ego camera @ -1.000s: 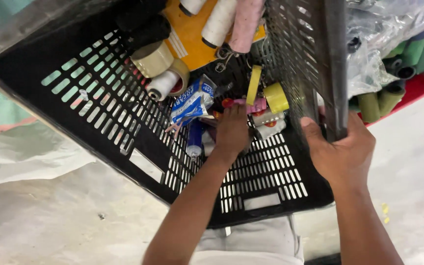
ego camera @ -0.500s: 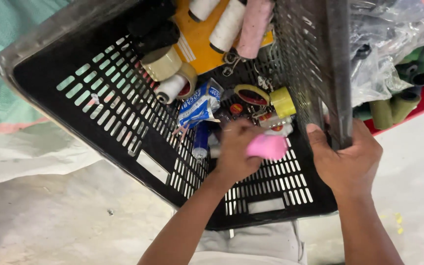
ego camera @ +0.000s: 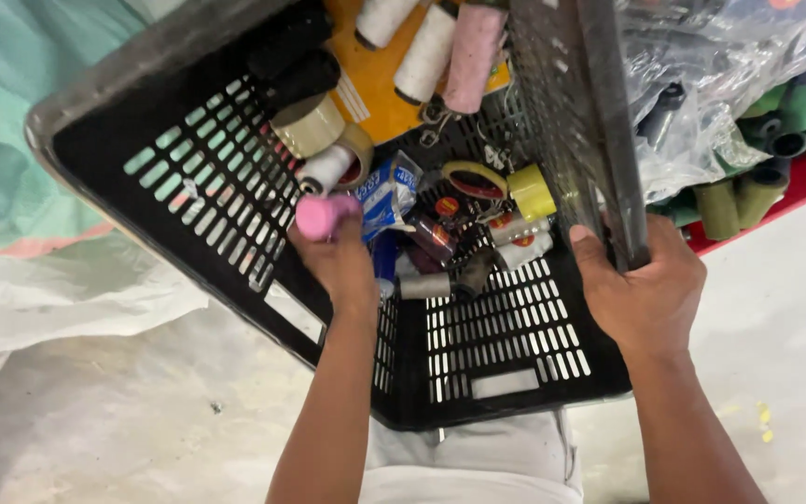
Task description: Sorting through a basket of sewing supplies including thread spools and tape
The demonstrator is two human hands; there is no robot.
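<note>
A black slotted plastic basket [ego camera: 179, 187] is tilted toward me. My left hand [ego camera: 340, 261] is inside it, shut on a small pink thread spool [ego camera: 319, 215] held near the basket's left wall. My right hand [ego camera: 646, 289] grips the basket's right rim. Inside lie a yellow tape roll [ego camera: 532, 191], a white spool [ego camera: 326, 168], a clear tape roll [ego camera: 308, 126], a blue-and-white packet [ego camera: 386, 191], small dark bottles [ego camera: 436, 238] and larger white and pink thread cones [ego camera: 450, 47] on an orange card at the far end.
A clear plastic bag [ego camera: 701, 84] of green and dark thread cones lies at right on a red tray [ego camera: 795, 182]. Teal fabric [ego camera: 2, 140] and white plastic sheeting [ego camera: 58, 299] lie at left. Grey concrete floor [ego camera: 142, 420] is below.
My left hand picked the pink spool out of the clutter at the basket's middle and carried it left toward the basket's left wall. My right hand kept its grip on the rim.
</note>
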